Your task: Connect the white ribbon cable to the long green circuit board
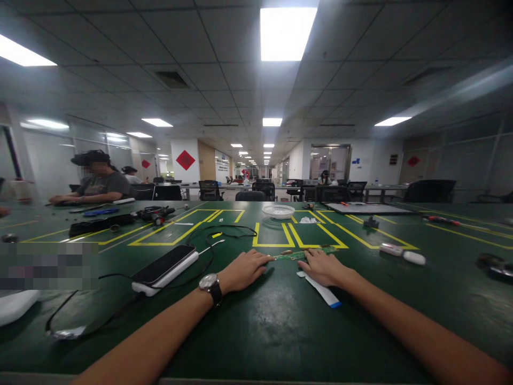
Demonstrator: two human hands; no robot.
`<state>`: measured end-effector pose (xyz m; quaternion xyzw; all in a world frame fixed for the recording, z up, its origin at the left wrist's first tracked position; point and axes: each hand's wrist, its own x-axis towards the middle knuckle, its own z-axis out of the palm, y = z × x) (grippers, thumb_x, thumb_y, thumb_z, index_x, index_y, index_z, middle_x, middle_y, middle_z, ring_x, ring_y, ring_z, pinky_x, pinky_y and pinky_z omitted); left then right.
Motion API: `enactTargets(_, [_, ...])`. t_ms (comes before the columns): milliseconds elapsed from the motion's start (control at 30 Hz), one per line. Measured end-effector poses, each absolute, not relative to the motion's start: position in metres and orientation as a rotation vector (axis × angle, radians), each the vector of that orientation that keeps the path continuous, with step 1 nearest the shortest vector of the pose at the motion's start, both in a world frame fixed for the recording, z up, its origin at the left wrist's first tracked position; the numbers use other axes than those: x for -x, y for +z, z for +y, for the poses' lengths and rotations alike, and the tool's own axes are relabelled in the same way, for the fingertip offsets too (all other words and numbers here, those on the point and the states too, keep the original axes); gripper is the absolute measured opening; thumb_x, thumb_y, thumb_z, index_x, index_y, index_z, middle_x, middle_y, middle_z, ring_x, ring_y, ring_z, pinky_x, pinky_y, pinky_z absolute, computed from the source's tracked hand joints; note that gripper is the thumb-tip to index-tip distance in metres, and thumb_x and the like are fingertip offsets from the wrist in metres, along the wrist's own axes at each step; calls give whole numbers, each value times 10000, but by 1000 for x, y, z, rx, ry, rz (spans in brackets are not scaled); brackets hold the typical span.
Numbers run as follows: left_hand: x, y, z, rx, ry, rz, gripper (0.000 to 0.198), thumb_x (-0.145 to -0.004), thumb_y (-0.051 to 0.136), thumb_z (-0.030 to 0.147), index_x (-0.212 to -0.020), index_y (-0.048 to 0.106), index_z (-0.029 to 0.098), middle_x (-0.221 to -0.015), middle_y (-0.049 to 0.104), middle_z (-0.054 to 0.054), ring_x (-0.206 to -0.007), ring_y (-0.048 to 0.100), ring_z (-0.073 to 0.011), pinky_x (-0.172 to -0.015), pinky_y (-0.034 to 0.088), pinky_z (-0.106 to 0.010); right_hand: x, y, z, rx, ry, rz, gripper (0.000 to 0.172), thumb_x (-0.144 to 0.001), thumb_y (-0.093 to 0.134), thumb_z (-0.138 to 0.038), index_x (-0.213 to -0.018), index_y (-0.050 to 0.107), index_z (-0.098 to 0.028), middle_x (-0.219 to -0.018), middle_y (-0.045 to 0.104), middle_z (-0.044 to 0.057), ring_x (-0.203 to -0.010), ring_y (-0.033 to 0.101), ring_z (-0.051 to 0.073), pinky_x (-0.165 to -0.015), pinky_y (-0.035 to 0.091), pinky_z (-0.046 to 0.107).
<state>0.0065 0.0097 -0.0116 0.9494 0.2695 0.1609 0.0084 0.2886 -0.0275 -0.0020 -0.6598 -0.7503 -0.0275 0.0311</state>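
Observation:
A narrow green circuit board strip lies on the green table in front of me. My left hand, with a wristwatch on its wrist, rests palm down with curled fingers touching the strip's left end. At the strip's right part my right hand has its fingers bent onto the board. Under my right hand lies a white flat ribbon cable with a blue tip.
A phone on a white power bank with black cables lies to the left. A white basket, a white marker-like tool and hand tools lie farther out. Another person sits at the far left. Yellow tape marks the table.

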Motion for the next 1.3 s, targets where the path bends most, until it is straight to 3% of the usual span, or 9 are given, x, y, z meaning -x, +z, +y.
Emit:
enactTargets(167, [-7,-7,7,-2909,604,828,366,-1007,403,298,-1350,523,253,-1286,602,-62,-1157,531,-220,-1010,420,-375,-297,6,-20,1860,5,-2355,560,-1017,202,-451,-1169,650,-151,-1208,655,171,-1113,606,297,-979,431,448])
enactTargets(400, [-5,-7,18,-2667,935,909,323,-999,418,282,-1269,575,198,-1275,617,-70,-1179,531,-209,-1064,391,-360,-275,8,-22,1431,176,-2535,458,-1015,295,-424,-1255,588,-166,-1276,606,132,-1184,537,265,-1033,390,410])
enactTargets(633, [-8,-6,7,-2838,678,660,315,-987,458,253,-1282,568,254,-1315,589,-37,-1223,505,-200,-1067,375,-356,-258,21,-40,1130,394,-2578,221,-904,468,-206,-1061,624,-198,-1106,666,38,-1026,602,194,-944,441,315])
enactTargets(767, [-13,-4,-2,-2915,521,599,352,-997,450,280,-1342,520,288,-1434,505,-36,-1305,459,-222,-1066,358,-391,-270,33,-40,1475,63,-2373,213,-862,503,-198,-1025,637,-172,-1036,689,71,-948,623,210,-835,453,298])
enactTargets(867, [-14,-4,-4,-2945,433,617,348,-1011,422,319,-1344,520,287,-1453,489,-49,-1323,454,-237,-1049,366,-412,-284,39,-39,1860,-160,-2248,302,-875,548,-384,-1037,641,-147,-1014,694,123,-910,633,257,-745,454,320])
enactTargets(967, [-14,-5,-3,-2947,416,634,347,-1017,406,341,-1337,533,293,-1437,508,-43,-1307,473,-234,-1042,375,-406,-289,36,-40,1979,-118,-2292,429,-859,557,-512,-1069,646,-148,-1041,696,141,-934,641,282,-718,454,323])
enactTargets(1133, [-13,-6,-3,-2948,433,631,352,-1012,408,329,-1333,550,296,-1413,532,-37,-1274,495,-235,-1038,385,-396,-283,26,-37,1938,-140,-2326,293,-829,585,-369,-1029,668,-173,-1075,692,124,-963,645,264,-735,453,303])
enactTargets(1300, [-13,-7,-1,-2957,456,602,357,-1011,410,321,-1338,551,294,-1404,540,-33,-1267,494,-234,-1035,387,-395,-289,25,-32,2047,-244,-2246,331,-838,580,-385,-1055,667,-150,-1071,691,162,-977,643,309,-738,460,342])
